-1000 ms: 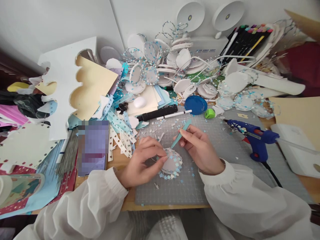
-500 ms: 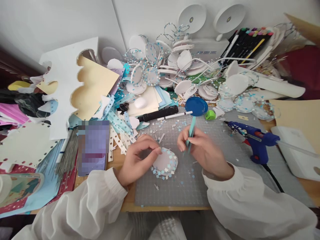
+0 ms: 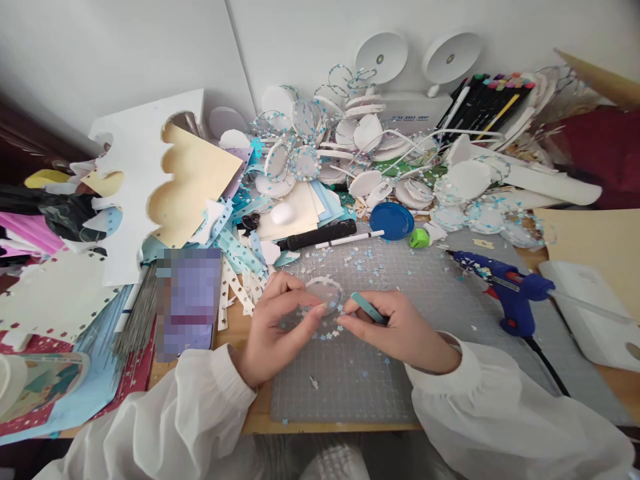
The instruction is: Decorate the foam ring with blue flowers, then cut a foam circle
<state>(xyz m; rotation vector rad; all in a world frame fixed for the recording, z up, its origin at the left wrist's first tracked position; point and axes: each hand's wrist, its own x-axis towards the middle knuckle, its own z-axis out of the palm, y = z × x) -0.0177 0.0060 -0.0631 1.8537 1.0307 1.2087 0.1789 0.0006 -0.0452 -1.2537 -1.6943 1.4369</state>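
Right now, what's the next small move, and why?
Probably have the right hand press lightly on the rim of the round, pale disc trimmed with small blue and white stars. The left hand appears to steady the disc; the right thumb and forefinger sit close to its rim, with the slim turquoise tweezers tucked aside in that hand.

The sleeves are long, white and very full: the left sleeve (image 3: pixel 165 413) falls in deep, soft folds, and the right sleeve (image 3: pixel 510 407) balloons more smoothly in a thin-looking, matte cloth with faint grey shading. Each narrows at the wrist, where the left cuff (image 3: pixel 233 370) and right cuff (image 3: pixel 440 360) are gathered into small puckers. Both hands, left (image 3: pixel 280 330) and right (image 3: pixel 397 330), are bare. Low down, a pale garment panel (image 3: pixel 337 463) shows fine ribbed gathers, somewhat blurred
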